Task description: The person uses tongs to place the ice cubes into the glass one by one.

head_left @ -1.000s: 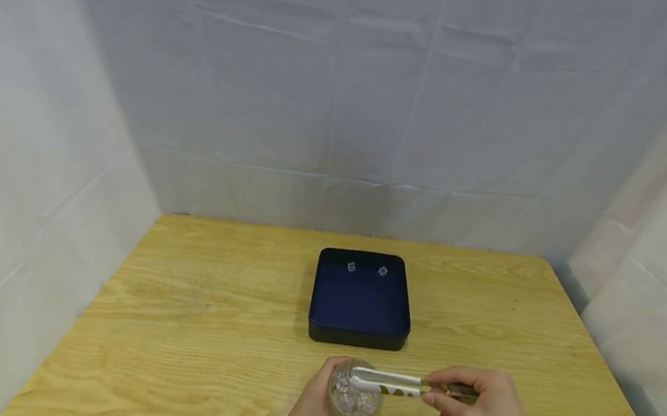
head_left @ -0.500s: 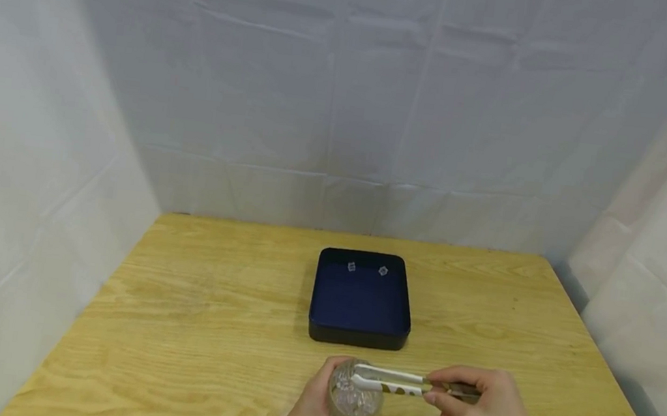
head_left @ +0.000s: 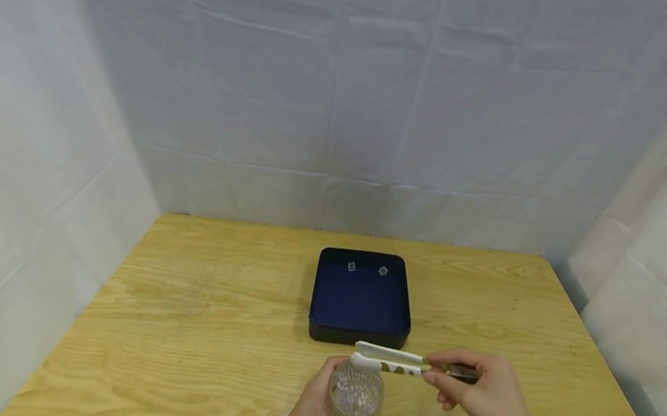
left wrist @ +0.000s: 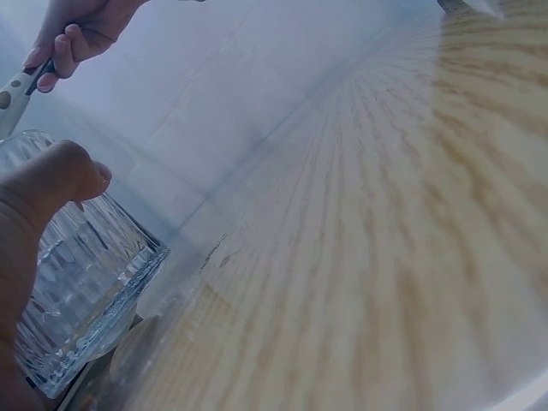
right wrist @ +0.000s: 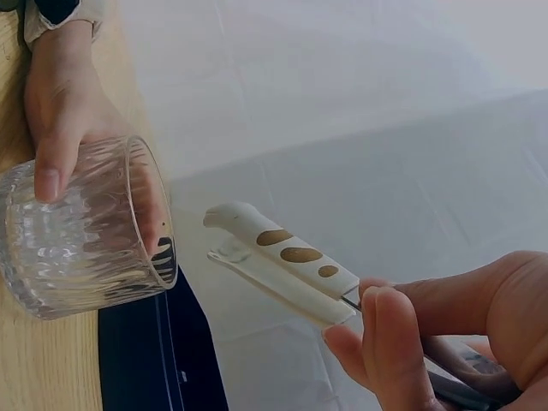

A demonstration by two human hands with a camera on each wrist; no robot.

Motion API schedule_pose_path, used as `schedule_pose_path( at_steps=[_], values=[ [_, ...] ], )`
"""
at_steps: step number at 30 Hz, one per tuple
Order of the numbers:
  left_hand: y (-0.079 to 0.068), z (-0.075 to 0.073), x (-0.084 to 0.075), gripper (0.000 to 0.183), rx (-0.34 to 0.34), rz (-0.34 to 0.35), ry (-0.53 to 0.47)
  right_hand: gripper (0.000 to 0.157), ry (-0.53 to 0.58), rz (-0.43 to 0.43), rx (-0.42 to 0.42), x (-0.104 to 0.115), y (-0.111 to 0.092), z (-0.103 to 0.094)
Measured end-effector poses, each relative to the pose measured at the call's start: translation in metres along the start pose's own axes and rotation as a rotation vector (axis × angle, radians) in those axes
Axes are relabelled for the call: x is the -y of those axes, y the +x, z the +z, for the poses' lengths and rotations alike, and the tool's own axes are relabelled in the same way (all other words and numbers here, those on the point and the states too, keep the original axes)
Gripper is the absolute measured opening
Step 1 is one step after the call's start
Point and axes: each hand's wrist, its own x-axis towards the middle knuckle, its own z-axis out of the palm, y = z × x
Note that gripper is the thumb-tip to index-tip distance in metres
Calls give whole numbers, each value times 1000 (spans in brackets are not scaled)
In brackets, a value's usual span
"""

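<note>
My left hand (head_left: 313, 408) holds a clear ribbed glass (head_left: 357, 396) near the front of the table, fingers and thumb wrapped around its side. Clear, shiny pieces appear inside the glass in the head view. Thumb and fingers of my right hand (head_left: 481, 396) pinch a pair of tongs (right wrist: 295, 253) with white, gold-spotted arms. The tongs' tips are slightly apart, just above the glass's far rim. Whether a clear piece sits between those tips, I cannot tell. A dark blue square tray (head_left: 358, 338) stands beyond the glass, with two small clear pieces (head_left: 382, 270) by its back wall.
A light wood-grain table (head_left: 204, 317) carries everything. White sheeting (head_left: 333, 98) closes off the back and both sides. Bare tabletop extends left and right of the tray.
The tongs have risen out of the glass and shifted toward the tray, the right hand moving with them. The left hand, the glass and the tray have stayed in place.
</note>
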Motion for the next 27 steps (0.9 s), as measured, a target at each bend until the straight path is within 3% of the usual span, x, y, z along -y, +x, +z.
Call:
schedule_pose_path(
  at_steps=[15,27],
  values=[
    [0,1,4,87,-24,83,30,29,-23,-35,-121,-12,38,5],
    [1,0,2,87,-13,42,12,26,-71,-93,-236,-30,90,16]
  ],
)
